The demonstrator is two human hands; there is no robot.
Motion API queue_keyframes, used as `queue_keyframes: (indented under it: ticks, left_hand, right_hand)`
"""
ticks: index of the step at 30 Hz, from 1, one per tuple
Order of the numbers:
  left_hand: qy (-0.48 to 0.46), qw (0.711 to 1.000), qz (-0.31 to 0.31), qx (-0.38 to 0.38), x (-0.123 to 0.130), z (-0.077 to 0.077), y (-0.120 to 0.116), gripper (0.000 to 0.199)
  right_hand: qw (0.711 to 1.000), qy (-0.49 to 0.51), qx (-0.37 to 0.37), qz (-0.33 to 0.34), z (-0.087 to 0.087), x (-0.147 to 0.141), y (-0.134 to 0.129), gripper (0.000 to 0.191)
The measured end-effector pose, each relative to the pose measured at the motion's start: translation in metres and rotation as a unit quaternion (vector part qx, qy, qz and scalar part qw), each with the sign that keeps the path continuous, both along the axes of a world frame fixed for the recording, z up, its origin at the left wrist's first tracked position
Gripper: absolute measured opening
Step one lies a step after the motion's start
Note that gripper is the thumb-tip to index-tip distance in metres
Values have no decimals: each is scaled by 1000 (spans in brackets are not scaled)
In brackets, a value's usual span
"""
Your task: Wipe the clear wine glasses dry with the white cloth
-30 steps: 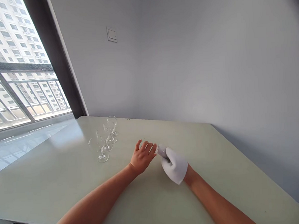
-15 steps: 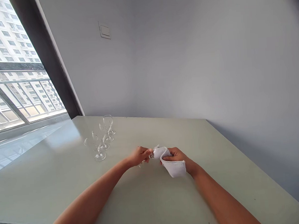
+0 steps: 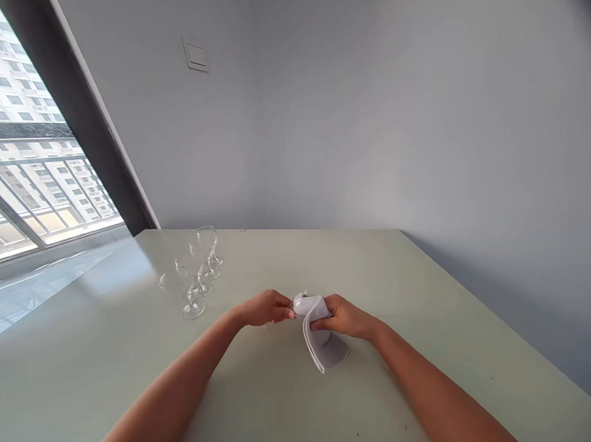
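My left hand (image 3: 269,308) pinches the stem end of a small stemmed glass (image 3: 301,304) lying on its side above the table. White cloth (image 3: 323,349) covers much of that glass's bowl, and its loose end hangs down toward me. On the right, my right hand (image 3: 345,316) is closed on the cloth, pressing it against the bowl. The glass's foot is mostly hidden behind my left fingers.
Several clear stemmed glasses (image 3: 193,308) stand upright in a slanting row on the pale table (image 3: 266,389), left of my hands. Beyond the table rise grey walls with a light switch (image 3: 196,56). A window (image 3: 26,164) is at far left.
The cloth's loose end has swung left and down as my right hand turned. My left fingers have shifted round the stem end. The whole view has moved slightly.
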State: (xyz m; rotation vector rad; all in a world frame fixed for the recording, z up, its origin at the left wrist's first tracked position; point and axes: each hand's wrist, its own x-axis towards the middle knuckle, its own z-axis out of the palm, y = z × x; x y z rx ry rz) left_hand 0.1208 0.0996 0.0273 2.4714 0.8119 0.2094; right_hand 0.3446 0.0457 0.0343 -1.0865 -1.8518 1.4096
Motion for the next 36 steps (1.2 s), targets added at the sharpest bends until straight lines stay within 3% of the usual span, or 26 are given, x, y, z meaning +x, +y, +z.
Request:
queue_keyframes:
  ticks: [2, 4, 6, 8, 10, 14, 18, 21, 25, 29, 31, 33, 36]
  left_hand:
    - [6, 1000, 6, -30, 2, 2, -3, 51]
    - [-20, 992, 90, 90, 7, 2, -8, 44]
    - [-46, 952, 160, 258, 13, 1, -13, 35]
    - [-43, 916, 168, 361, 15, -2, -15, 31]
    - [-28, 912, 146, 382, 13, -5, -12, 31]
    - [-43, 951, 123, 280, 8, -11, -2, 38]
    - [-69, 988, 140, 19, 8, -12, 3, 44]
    - [-91, 975, 120, -164, 6, -10, 4, 48]
    - [-117, 956, 153, -223, -1, -12, 10, 48]
    - [-117, 942, 279, -146, -6, -14, 18, 45]
    - [-91, 936, 333, -68, -4, -14, 17, 39]
    - [-59, 938, 339, 35, 1, -15, 11, 29]
    - [-17, 946, 258, 196, 14, -18, -4, 14]
  right_hand:
    - [1000, 17, -6, -11, -4, 0, 5, 18]
    - [995, 71, -25, -66, -7, -1, 8, 23]
    - [982, 140, -64, -109, -9, -5, 9, 28]
    - [971, 185, -112, -100, -9, -9, 8, 31]
    - [974, 180, -128, -54, -10, -11, 6, 30]
    - [997, 71, -25, -17, -15, -7, 8, 25]
    - [996, -47, 81, -3, -14, 3, 14, 26]
    - [979, -123, 165, 2, -11, 11, 19, 26]
    - [937, -192, 285, -62, -12, 21, 27, 27]
    - [873, -217, 382, -211, -13, 28, 29, 27]
    - [830, -232, 445, -246, -12, 24, 24, 30]
    - [789, -267, 503, -229, -11, 14, 18, 39]
    - [756, -325, 552, -138, -13, -6, 10, 52]
